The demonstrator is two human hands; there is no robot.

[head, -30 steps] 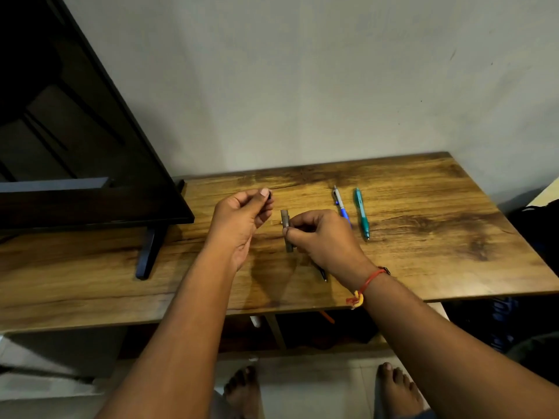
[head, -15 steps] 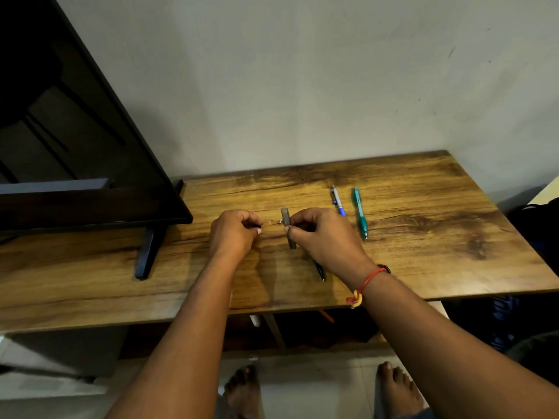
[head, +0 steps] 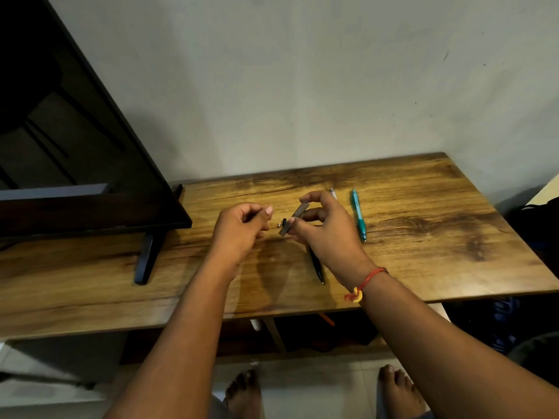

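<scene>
Change: since half a second ago the right hand (head: 326,234) has tipped the grey barrel (head: 295,217) from near upright to a slant, and the left hand (head: 239,228) has drawn a little away from it.
Right fingers: thumb and forefinger pinch the grey barrel at its two ends, and the other fingers are loosely bent.
Left fingers: curled, with the thumb pressed to the forefinger on what looks like a thin part (head: 253,216). It is too small to name.
Where the work is: the barrel is held just above the bench (head: 423,237), between the two hands and apart from the left one.
Loose bits (head: 279,225): tiny pieces lie on the bench just beside the barrel's lower end.
Progress: it looks like a pen in pieces, with barrel and insert not joined. Whether it is coming apart or going together cannot be told.
Others: the black pen (head: 316,263) lies under the right wrist. The teal pen (head: 358,216) lies whole and untouched.
</scene>
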